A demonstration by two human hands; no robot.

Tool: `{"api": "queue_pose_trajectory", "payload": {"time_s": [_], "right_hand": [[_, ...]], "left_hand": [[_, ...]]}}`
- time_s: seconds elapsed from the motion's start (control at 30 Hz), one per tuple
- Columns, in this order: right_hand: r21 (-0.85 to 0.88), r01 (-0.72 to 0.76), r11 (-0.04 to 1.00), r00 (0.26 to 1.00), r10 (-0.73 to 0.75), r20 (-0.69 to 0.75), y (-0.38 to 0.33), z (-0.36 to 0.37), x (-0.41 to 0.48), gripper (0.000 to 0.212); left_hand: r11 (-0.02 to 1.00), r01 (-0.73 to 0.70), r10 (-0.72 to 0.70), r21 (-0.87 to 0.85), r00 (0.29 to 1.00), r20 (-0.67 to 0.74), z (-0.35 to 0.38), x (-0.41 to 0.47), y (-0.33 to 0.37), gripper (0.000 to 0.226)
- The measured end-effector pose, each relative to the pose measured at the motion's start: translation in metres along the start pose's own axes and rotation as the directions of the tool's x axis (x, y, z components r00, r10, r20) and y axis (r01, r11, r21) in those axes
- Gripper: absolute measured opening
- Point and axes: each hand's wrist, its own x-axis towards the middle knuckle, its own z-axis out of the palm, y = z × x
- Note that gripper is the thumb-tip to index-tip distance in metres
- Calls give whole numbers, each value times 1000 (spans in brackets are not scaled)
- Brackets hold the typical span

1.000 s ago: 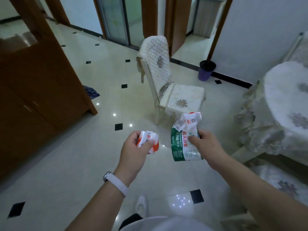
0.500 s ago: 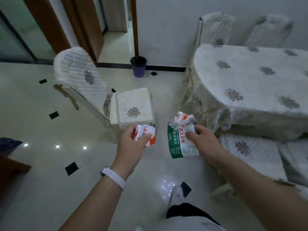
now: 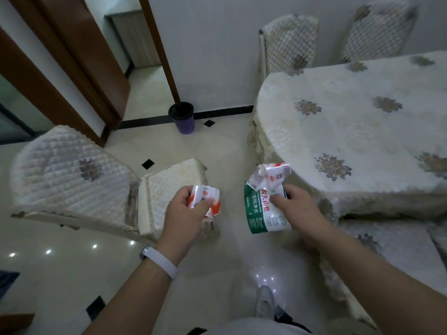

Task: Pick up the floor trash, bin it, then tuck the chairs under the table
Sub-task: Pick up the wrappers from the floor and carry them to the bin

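My left hand grips a crumpled red-and-white wrapper. A green-and-white plastic label with a crumpled red-and-white wrapper on top, the green label bundle, is held by my right hand. Both hands are raised in front of me over the tiled floor. A purple bin with a black liner stands by the wall straight ahead. A covered chair stands pulled out on the left, its seat just beyond my left hand. The covered table is on the right.
Two more covered chairs stand behind the table against the wall. Another chair seat is at the lower right, beside the table. A wooden door frame and open doorway are at upper left. My shoe is on the glossy floor.
My view has swung right and moved closer to the bin, table and pulled-out chair. Both hands keep holding the same trash in front of me.
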Motion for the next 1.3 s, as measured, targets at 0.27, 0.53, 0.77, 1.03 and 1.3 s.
{"api": "queue_pose_trajectory", "payload": {"time_s": [0.27,0.53,0.77,1.03,1.3], "right_hand": [[-9,-1,1000,1000,1,-12,-35,-28,99,16],[-59,-16,998,999,14,-36,-74,-3,213,14],[-107,24,994,997,-32,-68,-149,28,320,14],[-133,31,991,999,-33,-10,-191,78,411,14],[-143,32,989,996,-20,82,-215,121,542,12]], "left_hand": [[998,-29,24,-60,996,-83,26,119,32,13],[997,-17,12,-78,998,-60,44,254,15,15],[986,-10,4,-168,999,-36,44,378,26,14],[988,-7,-4,-152,997,-71,12,476,31,12],[994,26,-41,-106,989,-142,2,579,17,8]]}}
